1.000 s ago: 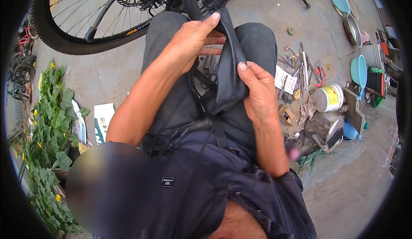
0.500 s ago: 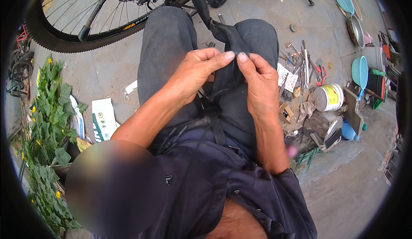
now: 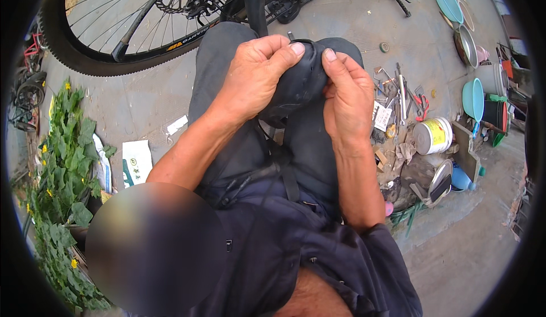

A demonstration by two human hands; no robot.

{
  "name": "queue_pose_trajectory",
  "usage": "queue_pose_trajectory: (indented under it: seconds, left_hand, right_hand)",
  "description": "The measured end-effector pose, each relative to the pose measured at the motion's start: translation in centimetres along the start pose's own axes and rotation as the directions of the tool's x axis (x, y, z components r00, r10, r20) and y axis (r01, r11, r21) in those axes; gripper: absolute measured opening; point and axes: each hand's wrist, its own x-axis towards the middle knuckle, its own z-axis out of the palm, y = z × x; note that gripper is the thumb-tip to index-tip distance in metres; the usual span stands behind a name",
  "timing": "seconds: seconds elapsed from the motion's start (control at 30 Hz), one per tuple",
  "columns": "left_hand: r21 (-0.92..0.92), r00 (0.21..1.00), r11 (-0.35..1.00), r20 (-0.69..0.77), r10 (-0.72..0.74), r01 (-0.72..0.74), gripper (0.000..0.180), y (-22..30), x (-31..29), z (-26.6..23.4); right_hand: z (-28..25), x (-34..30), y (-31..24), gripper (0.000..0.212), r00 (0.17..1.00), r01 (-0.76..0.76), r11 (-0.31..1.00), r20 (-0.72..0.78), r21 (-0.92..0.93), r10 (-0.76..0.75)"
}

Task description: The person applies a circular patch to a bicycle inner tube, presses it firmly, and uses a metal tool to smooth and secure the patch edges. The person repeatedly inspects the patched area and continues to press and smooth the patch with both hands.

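Note:
A black rubber inner tube [image 3: 297, 83] is stretched between my hands, above my knees. My left hand [image 3: 250, 78] pinches its left side between thumb and fingers. Opposite it, my right hand [image 3: 350, 101] pinches the other side, thumb on top. The two thumb tips are a small gap apart, with the tube bulging and folded between them. From there a strip of the tube runs up past my left knee toward the bicycle. The undersides of the fingers are hidden.
A bicycle wheel with its tyre [image 3: 94, 66] lies ahead on the left. Scattered hand tools [image 3: 401, 92], a white bucket [image 3: 432, 135] and blue basins [image 3: 473, 98] are on the right. Leafy plants [image 3: 65, 157] and a white bag [image 3: 136, 160] stand on the left.
Both hands have moved up and away from my body with the tube. The thumb tips have parted a little, and the stretch of tube between them now looks wider and rounder.

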Motion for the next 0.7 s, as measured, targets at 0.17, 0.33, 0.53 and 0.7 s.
queue_pose_trajectory:
  seconds: [0.17, 0.33, 0.53, 0.7]
  left_hand:
    - [-0.165, 0.986, 0.975, 0.098, -0.136, 0.15, 0.03, 0.8, -0.4, -1.1]
    - [-0.37, 0.862, 0.779, 0.231, -0.45, 0.506, 0.05, -1.7, -1.0, -2.1]
    - [-0.542, 0.785, 0.586, 0.268, -0.559, 0.603, 0.058, -6.2, -2.0, -0.5]
    - [-0.514, 0.81, 0.642, 0.219, -0.544, 0.569, 0.04, -7.7, -1.5, -0.6]
  right_hand:
    - [0.9, 0.0, -1.3, 0.013, 0.99, 0.092, 0.989, 0.115, -0.116, -0.079]
    - [0.8, -2.4, -1.8, 0.011, 0.997, 0.025, 1.0, 0.07, -0.008, -0.024]
    - [-2.0, -8.0, 0.0, 0.006, 0.993, -0.107, 0.993, -0.036, 0.057, 0.109]
    - [-4.3, -12.0, 1.1, 0.005, 0.959, -0.236, 0.968, -0.144, 0.08, 0.245]
